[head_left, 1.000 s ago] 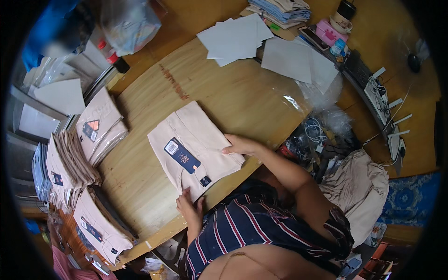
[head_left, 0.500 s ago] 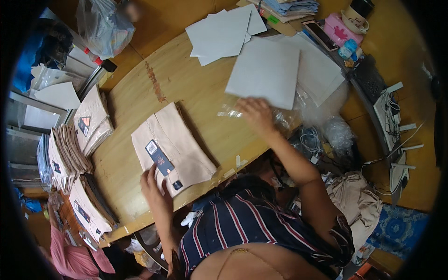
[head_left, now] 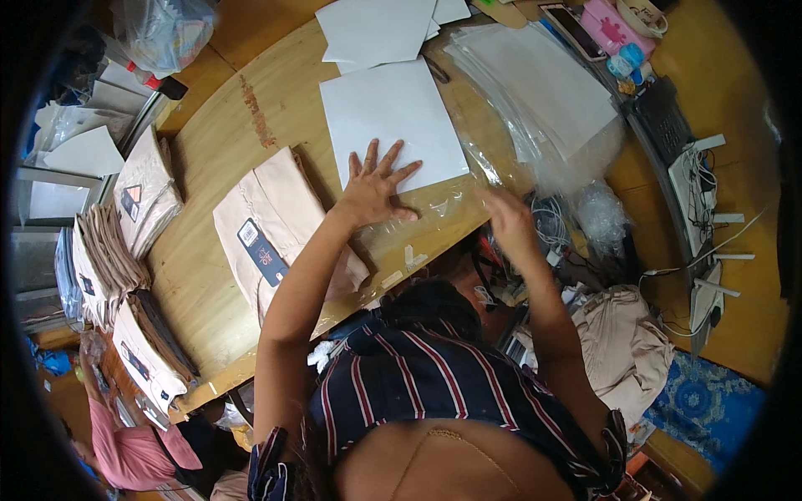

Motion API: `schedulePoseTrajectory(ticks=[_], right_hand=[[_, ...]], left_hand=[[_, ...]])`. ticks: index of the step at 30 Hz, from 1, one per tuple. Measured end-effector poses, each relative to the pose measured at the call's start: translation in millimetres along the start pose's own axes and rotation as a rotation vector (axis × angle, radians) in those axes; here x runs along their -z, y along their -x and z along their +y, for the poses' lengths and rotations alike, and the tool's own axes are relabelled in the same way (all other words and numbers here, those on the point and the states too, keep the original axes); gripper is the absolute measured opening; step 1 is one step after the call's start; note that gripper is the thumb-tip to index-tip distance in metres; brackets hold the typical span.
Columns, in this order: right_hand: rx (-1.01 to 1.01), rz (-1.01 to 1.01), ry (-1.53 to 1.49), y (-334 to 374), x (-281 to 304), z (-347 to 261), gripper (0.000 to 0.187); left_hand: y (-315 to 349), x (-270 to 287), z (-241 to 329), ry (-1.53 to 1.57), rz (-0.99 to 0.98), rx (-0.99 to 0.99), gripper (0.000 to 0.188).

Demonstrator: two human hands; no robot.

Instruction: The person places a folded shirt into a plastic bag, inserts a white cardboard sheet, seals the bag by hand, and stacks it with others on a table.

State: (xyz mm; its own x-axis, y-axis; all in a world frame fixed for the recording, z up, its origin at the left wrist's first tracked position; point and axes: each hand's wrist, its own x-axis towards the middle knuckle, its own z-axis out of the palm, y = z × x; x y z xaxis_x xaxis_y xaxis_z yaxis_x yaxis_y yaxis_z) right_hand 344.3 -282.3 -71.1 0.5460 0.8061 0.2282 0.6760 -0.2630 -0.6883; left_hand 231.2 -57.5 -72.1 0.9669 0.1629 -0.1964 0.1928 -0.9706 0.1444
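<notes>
My left hand (head_left: 374, 190) lies flat with its fingers spread on the near edge of a white card sheet (head_left: 393, 117), over a clear plastic bag (head_left: 443, 207) on the wooden table (head_left: 209, 159). My right hand (head_left: 510, 221) is blurred at the bag's right end near the table edge; its grip is unclear. A folded beige garment (head_left: 280, 209) with a dark tag lies just left of my left forearm.
A stack of clear bags (head_left: 543, 92) and more white sheets (head_left: 368, 25) lie at the back. Piles of folded garments (head_left: 138, 192) line the left edge. A phone (head_left: 572, 29) and a pink box (head_left: 622, 25) sit far right. Loose beige cloth (head_left: 622, 342) lies below the table. A person in pink (head_left: 134, 451) sits lower left.
My left hand left the folded garment and came down flat on the white sheet. My right hand drew back from the sheet toward the table's near edge.
</notes>
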Motion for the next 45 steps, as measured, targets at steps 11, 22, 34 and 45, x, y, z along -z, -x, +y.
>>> schedulePoseTrajectory(ticks=[11,22,34,45], right_hand=[[0.095,-0.207,0.219,-48,0,19,0.018],[0.269,0.072,0.458,8,-8,-9,0.011],[0.069,0.052,0.544,-22,18,-54,0.065],[0.333,-0.010,0.525,-3,-47,-48,0.004]], left_hand=[[-52,-32,11,-0.071,0.255,-0.204,0.047],[-58,-37,9,-0.090,0.268,-0.127,0.051],[-27,-11,-29,-0.073,0.266,0.003,0.051],[-27,-31,-19,-0.075,0.244,0.047,0.049]])
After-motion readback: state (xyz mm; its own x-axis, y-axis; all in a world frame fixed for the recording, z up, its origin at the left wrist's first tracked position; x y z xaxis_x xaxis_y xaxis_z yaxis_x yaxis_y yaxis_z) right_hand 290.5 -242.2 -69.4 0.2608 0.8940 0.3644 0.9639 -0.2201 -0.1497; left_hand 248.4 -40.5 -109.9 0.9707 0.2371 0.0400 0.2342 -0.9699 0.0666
